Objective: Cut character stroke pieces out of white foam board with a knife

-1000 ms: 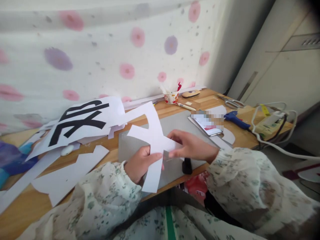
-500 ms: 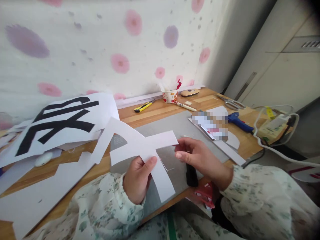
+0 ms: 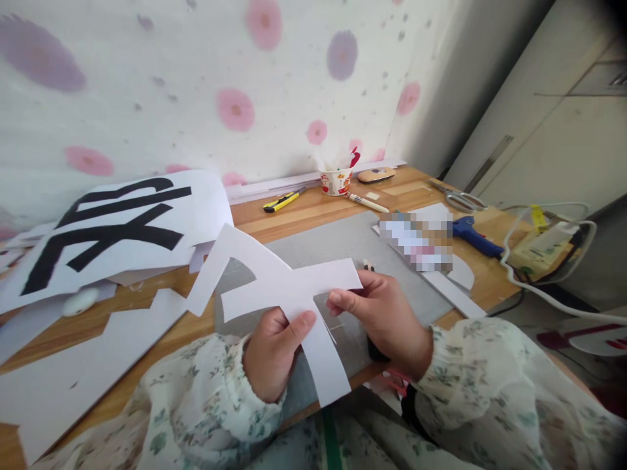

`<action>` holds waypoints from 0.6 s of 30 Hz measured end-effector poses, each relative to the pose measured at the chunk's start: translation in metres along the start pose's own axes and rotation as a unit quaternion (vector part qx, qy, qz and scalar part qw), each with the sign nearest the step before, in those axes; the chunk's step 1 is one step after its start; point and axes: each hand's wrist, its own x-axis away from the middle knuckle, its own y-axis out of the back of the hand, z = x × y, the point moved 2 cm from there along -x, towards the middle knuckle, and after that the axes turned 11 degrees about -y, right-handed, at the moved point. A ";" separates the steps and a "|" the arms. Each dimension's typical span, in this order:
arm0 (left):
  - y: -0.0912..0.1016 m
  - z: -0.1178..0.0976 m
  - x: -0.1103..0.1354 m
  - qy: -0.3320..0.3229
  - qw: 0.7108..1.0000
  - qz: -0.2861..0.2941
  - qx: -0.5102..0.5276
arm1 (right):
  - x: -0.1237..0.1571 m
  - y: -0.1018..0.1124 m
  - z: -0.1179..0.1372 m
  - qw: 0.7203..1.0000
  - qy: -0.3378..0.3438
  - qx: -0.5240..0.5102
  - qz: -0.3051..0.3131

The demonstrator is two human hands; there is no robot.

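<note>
A white cut-out piece of stiff card or foam board (image 3: 289, 287), shaped like a branching character stroke, is held tilted above a grey mat (image 3: 337, 241). My left hand (image 3: 274, 356) grips it near the middle, thumb on top and fingers underneath. At the end of its right arm, my right hand (image 3: 392, 320) has thumb and fingers closed on the lower edge. Thin slivers along the inner edge hang close to the right hand. Part of a black object shows beneath the right hand, mostly hidden.
Left lie a printed sheet (image 3: 206, 189) with black strokes and a white offcut (image 3: 98, 352). Behind are a yellow utility knife (image 3: 284, 200), paper cup (image 3: 336, 182), pen (image 3: 369, 203) and mouse (image 3: 376, 175). Scissors (image 3: 463, 199), a blue glue gun (image 3: 475, 238) and a cable (image 3: 533, 287) are right.
My right hand has moved in slightly to the left, and its thumb has come against the cut-out's right arm. The left hand keeps its grip. The view has shifted a little.
</note>
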 end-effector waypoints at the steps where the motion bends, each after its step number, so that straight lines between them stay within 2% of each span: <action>1: -0.001 -0.001 0.000 0.002 1.000 0.000 0.009 | 0.001 0.000 0.002 1.000 0.011 0.009 -0.003; 9: -0.012 -0.007 0.001 0.050 0.994 -0.013 0.096 | 0.009 0.000 0.001 0.998 0.063 0.013 -0.003; 14: -0.016 -0.012 -0.001 0.066 0.993 -0.023 0.099 | 0.012 0.001 -0.003 0.996 0.074 0.031 0.024; 18: -0.019 -0.013 0.000 0.071 0.992 -0.018 0.099 | 0.015 0.004 0.000 0.990 0.116 0.074 0.017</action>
